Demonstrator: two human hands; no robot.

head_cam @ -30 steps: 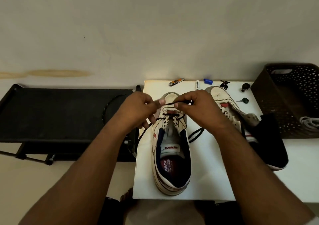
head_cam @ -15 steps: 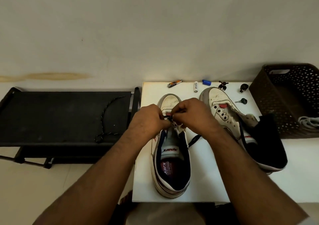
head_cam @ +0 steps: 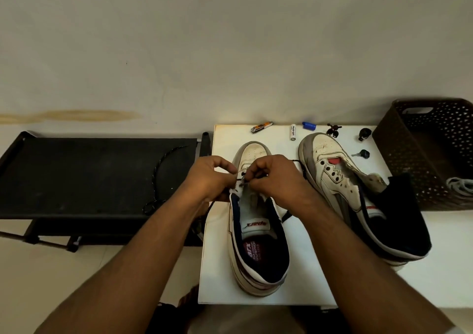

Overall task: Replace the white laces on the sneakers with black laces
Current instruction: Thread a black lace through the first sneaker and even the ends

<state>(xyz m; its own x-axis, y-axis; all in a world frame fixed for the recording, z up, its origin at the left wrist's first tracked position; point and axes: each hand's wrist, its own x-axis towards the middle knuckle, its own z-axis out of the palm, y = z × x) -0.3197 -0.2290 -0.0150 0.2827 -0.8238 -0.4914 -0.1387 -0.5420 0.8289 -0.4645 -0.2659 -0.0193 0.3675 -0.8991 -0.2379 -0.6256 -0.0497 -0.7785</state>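
**Both hands pinch the black lace over the near sneaker's eyelets**

On the white table (head_cam: 302, 277) the near sneaker (head_cam: 258, 241) stands upright, toe toward the wall and heel toward the person. Both hands meet above its lower eyelets, just behind the toe cap. The left hand (head_cam: 212, 177) comes in from the left edge of the shoe with its fingers curled, thumb and forefinger pinched together on the black lace (head_cam: 240, 179), which shows as a thin dark strand crossing the small gap between the two hands. The right hand (head_cam: 272, 176) is likewise curled, its fingertips (head_cam: 252, 177) closed on the same strand directly above the tongue. The pinch points lie almost touching each other; whether the lace tip sits inside an eyelet cannot be made out, since the fingers cover that spot.

Loose lengths of the lace trail out from under both hands: one drops off the left side of the table below the left wrist, another runs along the table on the shoe's right side, under the right forearm.

The second sneaker (head_cam: 340, 180) lies to the right, tilted onto its side, its eyelets bare. Farther right a dark perforated basket (head_cam: 409, 154) holds white laces (head_cam: 460, 185) against its near wall. Small items line the table's far edge, among them a nail clipper (head_cam: 261, 127) and a battery (head_cam: 293, 132). A speckled cord (head_cam: 160, 177) lies on the black rack (head_cam: 76, 175) to the left.
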